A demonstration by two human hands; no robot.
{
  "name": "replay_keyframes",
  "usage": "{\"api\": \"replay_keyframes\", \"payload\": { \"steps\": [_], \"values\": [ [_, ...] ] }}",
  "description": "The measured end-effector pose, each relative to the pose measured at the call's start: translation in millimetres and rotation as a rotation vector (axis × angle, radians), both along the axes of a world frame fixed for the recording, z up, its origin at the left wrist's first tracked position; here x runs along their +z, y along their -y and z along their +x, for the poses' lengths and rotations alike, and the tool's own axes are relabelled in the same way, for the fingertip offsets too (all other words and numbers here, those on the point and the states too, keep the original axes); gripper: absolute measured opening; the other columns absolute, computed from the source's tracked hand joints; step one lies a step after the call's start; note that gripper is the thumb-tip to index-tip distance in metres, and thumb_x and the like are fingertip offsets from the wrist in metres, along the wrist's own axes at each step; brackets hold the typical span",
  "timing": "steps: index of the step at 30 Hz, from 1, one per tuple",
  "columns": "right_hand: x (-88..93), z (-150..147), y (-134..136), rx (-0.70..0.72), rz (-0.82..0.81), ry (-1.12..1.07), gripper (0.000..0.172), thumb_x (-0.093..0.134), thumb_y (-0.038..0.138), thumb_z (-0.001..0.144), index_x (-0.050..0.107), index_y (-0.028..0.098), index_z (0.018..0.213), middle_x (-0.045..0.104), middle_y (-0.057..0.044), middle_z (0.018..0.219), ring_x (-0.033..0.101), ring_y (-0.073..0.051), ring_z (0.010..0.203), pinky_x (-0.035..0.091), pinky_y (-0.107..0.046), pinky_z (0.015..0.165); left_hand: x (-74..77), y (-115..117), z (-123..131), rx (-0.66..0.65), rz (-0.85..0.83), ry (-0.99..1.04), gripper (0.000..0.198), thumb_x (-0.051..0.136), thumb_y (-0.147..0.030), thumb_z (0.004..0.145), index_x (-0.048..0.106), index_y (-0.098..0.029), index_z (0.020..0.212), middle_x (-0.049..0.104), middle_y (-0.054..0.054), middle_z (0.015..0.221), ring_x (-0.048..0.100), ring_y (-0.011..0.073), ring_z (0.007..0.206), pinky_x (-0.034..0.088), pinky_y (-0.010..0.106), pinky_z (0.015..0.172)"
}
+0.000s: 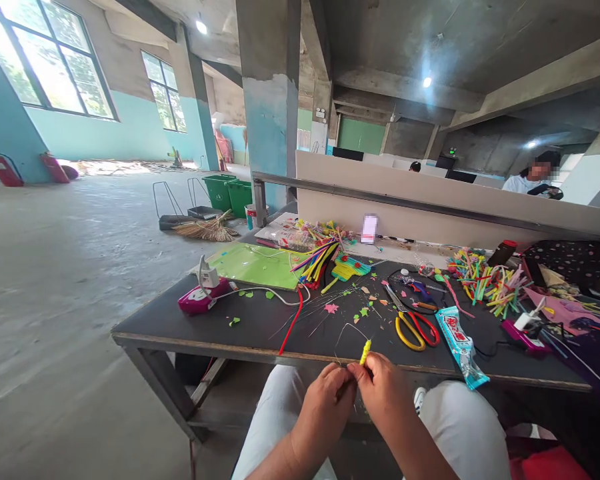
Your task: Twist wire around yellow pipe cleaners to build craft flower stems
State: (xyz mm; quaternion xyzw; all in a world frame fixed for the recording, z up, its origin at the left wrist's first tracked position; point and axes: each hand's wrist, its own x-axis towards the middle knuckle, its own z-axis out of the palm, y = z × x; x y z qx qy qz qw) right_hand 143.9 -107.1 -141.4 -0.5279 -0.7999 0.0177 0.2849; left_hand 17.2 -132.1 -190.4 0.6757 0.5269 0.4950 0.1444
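My right hand (386,390) is closed round a small yellow ribbed piece (365,352) that sticks up between thumb and finger. From its top a thin wire (351,325) loops over to my left hand (327,400), whose fingers are pinched on the wire. The fingertips of both hands meet just in front of the table edge, above my lap. To the right of the hands lie scissors (414,328) with one yellow and one red handle. A red pipe cleaner (293,323) lies to the left, hanging slightly toward the edge.
Dark table (260,337) holds scattered paper scraps, a green mat (250,263), bundled pipe cleaners (321,263), a heap of colourful strips (490,280), a blue-white wrapper (461,347), purple power strips (205,297) and a phone (369,229). Another person (533,177) is beyond the partition.
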Motion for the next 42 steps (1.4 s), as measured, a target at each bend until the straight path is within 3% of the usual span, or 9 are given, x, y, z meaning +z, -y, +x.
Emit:
{"api": "replay_keyframes", "payload": {
  "steps": [11,18,23,26,31,35,37,42],
  "values": [
    [-3.1,0.7,-1.0,0.016,0.038,0.101,0.018,0.053,0.022,0.089,0.058,0.019,0.072,0.066,-0.002,0.073,0.061,-0.014,0.064,0.029,-0.024,0.055,13.6,2.1,-7.6,-0.147,0.037,-0.027,0.022,0.043,-0.013,0.087,0.059,-0.017,0.073,0.058,0.002,0.072,0.054,0.0118,0.069,0.044,0.021,0.064],
    [-5.2,-1.6,-1.6,0.091,0.116,0.11,0.023,0.045,0.024,0.092,0.057,0.019,0.073,0.064,-0.003,0.071,0.061,-0.016,0.062,0.032,-0.026,0.055,7.6,-2.0,-4.7,-0.099,-0.049,0.164,0.021,0.041,-0.007,0.078,0.049,-0.016,0.061,0.05,0.0,0.066,0.047,0.0114,0.063,0.039,0.021,0.058],
    [-4.5,-1.5,-0.2,0.122,0.107,0.078,0.028,0.039,0.025,0.094,0.056,0.019,0.073,0.063,-0.004,0.071,0.06,-0.017,0.063,0.034,-0.026,0.057,12.1,-2.2,-5.4,-0.129,-0.126,0.234,0.019,0.043,-0.012,0.075,0.047,-0.016,0.058,0.048,0.0,0.064,0.045,0.0111,0.063,0.038,0.021,0.059],
    [-3.3,0.0,1.2,0.16,0.08,0.053,0.03,0.037,0.026,0.094,0.055,0.019,0.072,0.062,-0.004,0.071,0.06,-0.016,0.063,0.034,-0.025,0.057,18.3,0.0,-9.5,-0.182,-0.244,0.304,0.015,0.044,-0.015,0.074,0.048,-0.017,0.059,0.047,-0.001,0.064,0.045,0.0099,0.06,0.037,0.02,0.055],
    [0.4,-0.7,4.3,0.218,0.05,0.032,0.032,0.036,0.027,0.095,0.055,0.019,0.07,0.062,-0.003,0.07,0.059,-0.014,0.063,0.034,-0.024,0.057,26.4,0.9,-19.4,-0.357,-0.626,0.493,0.016,0.045,-0.029,0.076,0.044,-0.019,0.064,0.037,-0.008,0.049,0.032,0.0068,0.04,0.024,0.019,0.039],
    [3.5,-3.9,6.2,0.205,0.112,0.035,0.036,0.035,0.03,0.095,0.054,0.019,0.067,0.06,-0.002,0.065,0.058,-0.014,0.059,0.032,-0.024,0.054,29.3,-0.7,-22.6,-0.371,-0.692,0.479,0.021,0.045,-0.033,0.078,0.043,-0.019,0.063,0.035,-0.009,0.043,0.031,0.0068,0.038,0.024,0.019,0.039],
    [4.4,-5.2,7.1,0.175,0.153,0.036,0.037,0.035,0.03,0.095,0.054,0.02,0.066,0.06,-0.002,0.063,0.058,-0.014,0.057,0.031,-0.025,0.053,31.2,0.8,-20.9,-0.284,-0.623,0.393,0.018,0.045,-0.027,0.077,0.044,-0.019,0.061,0.038,-0.007,0.045,0.036,0.0078,0.04,0.028,0.019,0.04],
    [3.9,-8.3,7.7,0.073,0.203,0.041,0.035,0.035,0.028,0.095,0.055,0.02,0.068,0.062,-0.002,0.065,0.059,-0.014,0.056,0.028,-0.026,0.053,35.3,14.1,-12.0,-0.048,-0.103,0.142,0.018,0.045,-0.009,0.076,0.059,-0.019,0.071,0.062,0.003,0.08,0.059,0.0144,0.076,0.047,0.023,0.066]
  ]
}}
